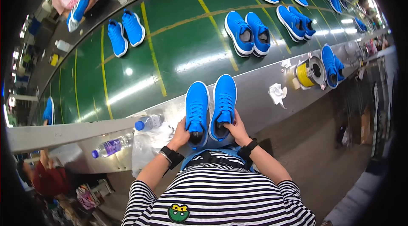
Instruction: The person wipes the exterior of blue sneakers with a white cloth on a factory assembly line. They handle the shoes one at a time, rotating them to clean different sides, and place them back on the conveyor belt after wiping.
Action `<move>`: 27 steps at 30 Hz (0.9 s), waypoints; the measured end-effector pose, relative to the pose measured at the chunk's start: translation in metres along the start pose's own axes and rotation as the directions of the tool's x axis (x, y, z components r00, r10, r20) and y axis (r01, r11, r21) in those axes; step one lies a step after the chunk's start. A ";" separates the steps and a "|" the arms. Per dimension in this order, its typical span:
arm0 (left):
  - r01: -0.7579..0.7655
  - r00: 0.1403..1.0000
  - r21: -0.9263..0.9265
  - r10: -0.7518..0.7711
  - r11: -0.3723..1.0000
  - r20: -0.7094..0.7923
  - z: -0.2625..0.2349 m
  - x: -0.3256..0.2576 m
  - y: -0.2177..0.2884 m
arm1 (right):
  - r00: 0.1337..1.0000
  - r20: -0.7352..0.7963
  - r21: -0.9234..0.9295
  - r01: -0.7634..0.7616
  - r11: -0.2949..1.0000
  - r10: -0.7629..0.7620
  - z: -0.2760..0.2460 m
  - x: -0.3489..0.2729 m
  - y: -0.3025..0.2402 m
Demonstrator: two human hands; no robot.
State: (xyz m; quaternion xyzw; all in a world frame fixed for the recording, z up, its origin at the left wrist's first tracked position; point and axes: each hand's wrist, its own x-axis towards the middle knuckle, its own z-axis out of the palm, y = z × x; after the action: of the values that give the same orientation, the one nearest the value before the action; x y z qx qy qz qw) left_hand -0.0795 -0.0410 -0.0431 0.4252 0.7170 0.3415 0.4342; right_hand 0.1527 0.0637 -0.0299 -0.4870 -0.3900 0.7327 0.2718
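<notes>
A pair of blue lace-up sneakers with white soles is held side by side in front of my body, toes pointing away. Around the heel of the left sneaker point(196, 105) close the fingers of my left hand point(180, 136). My right hand point(238, 130) grips the right sneaker point(224, 98) at its heel opening, the thumb reaching to the collar. Both shoes are over the near edge of the metal ledge point(250, 88). The undersides of the shoes and most of my fingers are hidden.
Beyond the ledge runs a green conveyor belt point(178, 51) with yellow lines and several pairs of blue sneakers point(247, 34). Plastic bottles point(148, 122) lie left; crumpled paper point(277, 95), a yellow tape roll point(304, 75) and another sneaker pair point(329, 66) lie right. Co-workers are across and left.
</notes>
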 end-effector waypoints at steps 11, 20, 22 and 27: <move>0.469 0.817 -0.596 -0.577 0.652 0.012 0.014 0.008 0.025 | 0.912 0.214 0.007 -0.360 0.933 0.351 -0.064 0.041 -0.037; 0.359 0.819 -0.798 -0.574 0.483 0.021 0.024 0.008 0.029 | 0.842 0.384 -0.019 -0.404 0.914 0.380 -0.070 0.073 -0.057; 0.322 0.843 -0.807 -0.537 0.495 0.007 0.030 0.009 0.013 | 0.837 0.395 -0.043 -0.395 0.918 0.379 -0.075 0.080 -0.051; 0.168 0.935 -0.767 -0.345 0.620 -0.075 0.034 -0.002 -0.013 | 0.856 0.408 0.042 -0.364 0.931 0.316 -0.074 0.076 -0.039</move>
State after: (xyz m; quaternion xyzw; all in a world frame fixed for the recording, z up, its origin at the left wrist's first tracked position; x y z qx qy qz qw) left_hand -0.0519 -0.0437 -0.0670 0.0613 0.6079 0.5838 0.5346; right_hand 0.1931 0.1668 -0.0516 -0.3737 -0.3006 0.8736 0.0820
